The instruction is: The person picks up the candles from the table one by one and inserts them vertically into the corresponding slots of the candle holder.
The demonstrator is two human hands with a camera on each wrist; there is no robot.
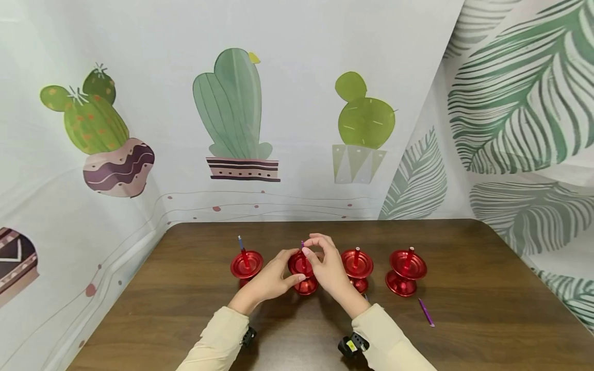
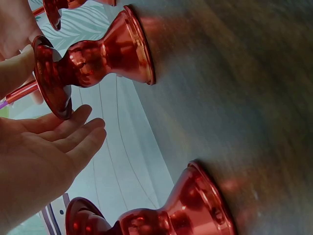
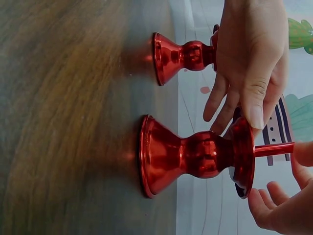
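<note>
My left hand [image 1: 275, 278] holds the dish of a shiny red candle holder [image 1: 305, 286], its thumb on the near rim and its fingers round the far side. Above the dish, my right hand [image 1: 328, 263] pinches a thin purple candle [image 1: 302, 243] between thumb and forefinger, at the top of the holder's upright red tube [image 3: 274, 149]. In the left wrist view the candle's purple end [image 2: 4, 104] shows at the tube's mouth. The holder stands upright on its flared base. How deep the candle sits is hidden by the fingers.
Left of my hands stands a red holder [image 1: 241, 266] bearing a blue candle [image 1: 241, 242]. To the right are two more red holders, one near [image 1: 364, 257] and one farther [image 1: 402, 284]. A purple candle [image 1: 426, 313] lies on the brown table [image 1: 482, 288]. A cactus-print cloth [image 1: 297, 103] hangs behind.
</note>
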